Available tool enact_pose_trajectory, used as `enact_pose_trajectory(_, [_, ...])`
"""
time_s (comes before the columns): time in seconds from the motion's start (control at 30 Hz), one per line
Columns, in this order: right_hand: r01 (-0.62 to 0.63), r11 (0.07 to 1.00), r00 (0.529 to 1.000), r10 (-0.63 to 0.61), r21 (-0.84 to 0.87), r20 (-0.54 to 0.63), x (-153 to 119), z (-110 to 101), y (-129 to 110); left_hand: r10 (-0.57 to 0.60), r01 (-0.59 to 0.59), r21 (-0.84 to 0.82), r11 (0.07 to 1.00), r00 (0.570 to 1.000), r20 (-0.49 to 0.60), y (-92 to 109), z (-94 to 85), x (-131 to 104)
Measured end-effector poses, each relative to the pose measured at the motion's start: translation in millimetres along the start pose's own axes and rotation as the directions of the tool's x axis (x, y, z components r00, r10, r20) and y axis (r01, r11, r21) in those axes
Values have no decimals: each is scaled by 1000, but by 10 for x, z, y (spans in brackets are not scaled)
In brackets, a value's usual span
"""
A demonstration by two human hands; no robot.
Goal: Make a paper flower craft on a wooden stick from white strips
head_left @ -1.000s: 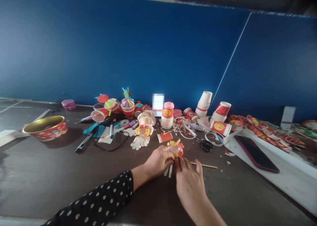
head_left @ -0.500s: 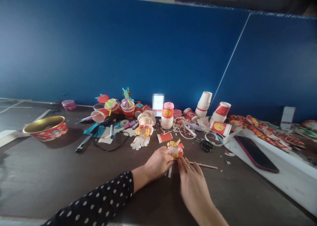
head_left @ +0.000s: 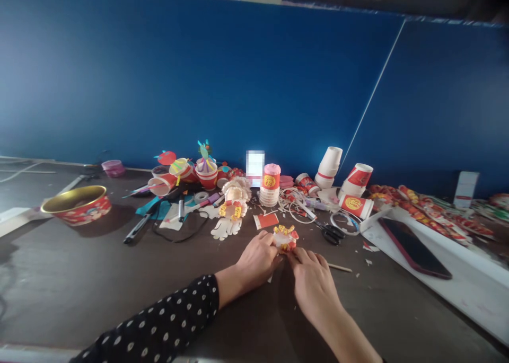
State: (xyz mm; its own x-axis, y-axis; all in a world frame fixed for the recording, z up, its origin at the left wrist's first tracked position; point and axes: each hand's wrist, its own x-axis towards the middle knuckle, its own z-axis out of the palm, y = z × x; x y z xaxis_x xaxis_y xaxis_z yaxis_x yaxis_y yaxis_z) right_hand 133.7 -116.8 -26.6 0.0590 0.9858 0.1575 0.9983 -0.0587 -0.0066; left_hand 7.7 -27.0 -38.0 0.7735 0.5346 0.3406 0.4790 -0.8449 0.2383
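Observation:
A small cut paper cup with curled red and yellow strips round its rim lies low over the table, between my hands. My left hand is closed on its left edge. At its lower right, my right hand pinches the near edge with thumb and fingers. Part of the cup is hidden behind my fingers. Beside my right hand lies a thin wooden stick, its left part covered by that hand. Just beyond stands a red paper piece lying flat, and black-handled scissors rest to the right.
A gold-lined red tin stands left, near a utility knife. At the back are a paper cup stack, white cups and a curled paper craft. A phone lies in a white tray at right.
The cup has tilted slightly between my hands. My right hand's fingers have drawn in from lying fairly flat to a more bent grip at the cup's edge.

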Motion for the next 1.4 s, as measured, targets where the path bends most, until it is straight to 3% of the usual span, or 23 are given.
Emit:
enact_pose_trajectory(0.37, [12, 1000, 1000, -13, -15, -11, 2, 23, 2, 99, -107, -61, 992, 986, -135, -137, 114, 78])
enact_pose_trajectory(0.67, [5, 996, 998, 1, 84, -69, 94, 33, 133, 149, -153, -9, 988, 970, -192, -147, 148, 96])
enact_pose_trajectory(0.87, [45, 991, 998, -41, 126, -40, 69, 0, 416, 128, -129, 1, 992, 980, -153, -118, 121, 89])
enact_pose_trajectory(1.07, [4, 970, 999, -15, 245, 44, 1, -58, 683, 122, -126, -25, 992, 985, -118, -96, 84, 85])
enact_pose_trajectory(1.27, [155, 942, 976, -98, 299, -195, 139, -129, 381, 58, -64, -42, 997, 991, -123, -75, 75, 53])
enact_pose_trajectory(1.4, [244, 951, 961, -212, 190, -175, 258, -121, 179, 74, -85, -83, 993, 988, -135, -75, 71, 41])
